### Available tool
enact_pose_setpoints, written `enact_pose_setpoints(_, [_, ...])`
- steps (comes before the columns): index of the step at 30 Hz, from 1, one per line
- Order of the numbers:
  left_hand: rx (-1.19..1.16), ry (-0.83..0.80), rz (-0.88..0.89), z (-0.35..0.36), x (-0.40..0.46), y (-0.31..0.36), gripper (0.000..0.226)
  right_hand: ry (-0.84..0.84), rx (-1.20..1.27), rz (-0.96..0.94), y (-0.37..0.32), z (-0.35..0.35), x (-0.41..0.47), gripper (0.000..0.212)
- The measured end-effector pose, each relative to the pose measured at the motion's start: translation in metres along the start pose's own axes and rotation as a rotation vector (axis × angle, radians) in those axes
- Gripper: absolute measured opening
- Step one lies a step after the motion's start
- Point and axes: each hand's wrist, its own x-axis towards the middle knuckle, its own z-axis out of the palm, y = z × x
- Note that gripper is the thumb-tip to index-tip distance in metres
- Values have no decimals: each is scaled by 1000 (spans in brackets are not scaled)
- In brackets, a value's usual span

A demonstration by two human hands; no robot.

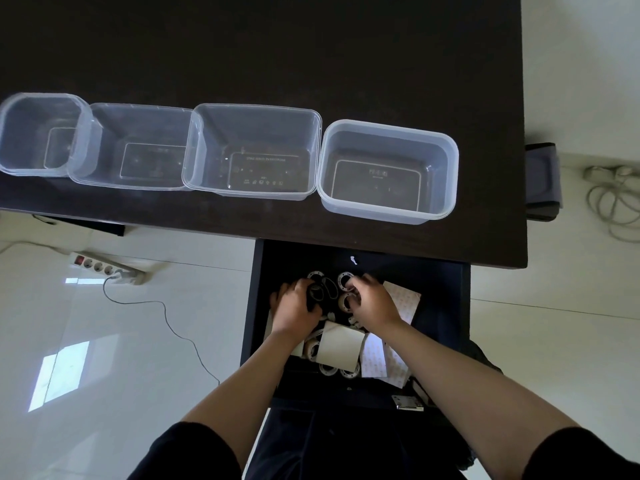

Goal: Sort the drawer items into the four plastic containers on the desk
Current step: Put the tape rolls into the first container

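Several clear plastic containers stand in a row on the dark desk (277, 46): far left (20, 133), second (104, 147), third (207, 147) and right (446, 174). All look empty. Below the desk edge the dark drawer (440, 296) is pulled out. It holds white tape rolls (344, 280), white paper sheets (341, 348) and dotted sheets (403, 299). My left hand (294, 306) is closed around a black coiled cable (323, 289). My right hand (372, 301) rests with curled fingers on a white tape roll (348, 303); whether it grips it is unclear.
A white power strip (104, 266) with a thin cable lies on the tiled floor at the left. A tangle of pale cable (613, 195) lies on the floor at the right. A grey pouch (542, 178) hangs at the desk's right edge.
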Motion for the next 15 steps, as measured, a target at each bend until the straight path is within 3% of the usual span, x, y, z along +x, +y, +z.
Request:
enact_pose_setpoints(4, [-33, -3, -20, -1, 5, -1, 52, 51, 20, 0, 3, 0, 0, 21])
enact_pose_setpoints(10, [5, -54, -37, -1, 8, 2, 73, 92, 13, 11, 5, 0, 1, 19])
enact_pose_setpoints(15, [-160, -12, -59, -7, 9, 9, 42, 101, 24, 0, 3, -1, 1, 19])
